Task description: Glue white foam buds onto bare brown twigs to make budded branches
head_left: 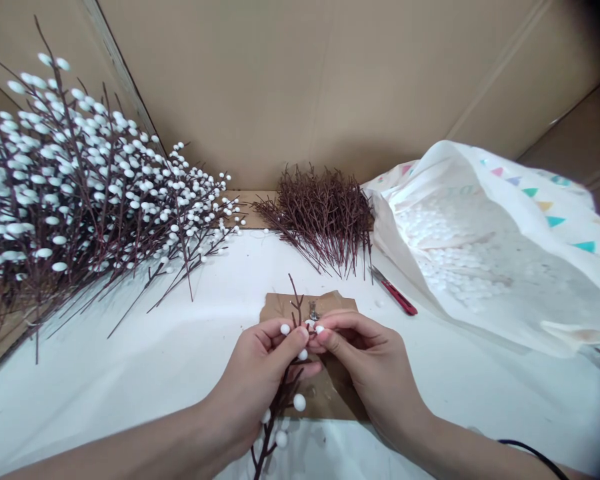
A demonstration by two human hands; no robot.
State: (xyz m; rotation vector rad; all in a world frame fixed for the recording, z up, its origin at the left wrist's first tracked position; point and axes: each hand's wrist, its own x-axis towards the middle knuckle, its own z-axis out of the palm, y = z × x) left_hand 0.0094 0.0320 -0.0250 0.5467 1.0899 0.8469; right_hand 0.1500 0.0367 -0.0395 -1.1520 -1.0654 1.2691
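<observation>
My left hand (265,360) is closed around a dark brown artificial twig (273,427), whose bare tip rises above the fingers. Several white berries sit on its lower side shoots. Between the thumb and forefinger of my right hand (365,357) is a small white berry (320,329), held right against the twig at the left fingertips. Whether that berry is seated on a shoot is hard to make out. Below both hands lies a piece of brown cardboard (340,393), with a small shiny blob (313,311) near its far edge.
A large heap of white-berried twigs (80,173) fills the left side. Bare brown twigs (325,213) are piled at the back middle. To the right, an open white bag (545,287) holds many loose white berries (445,260); a red-handled cutter (397,297) lies beside it.
</observation>
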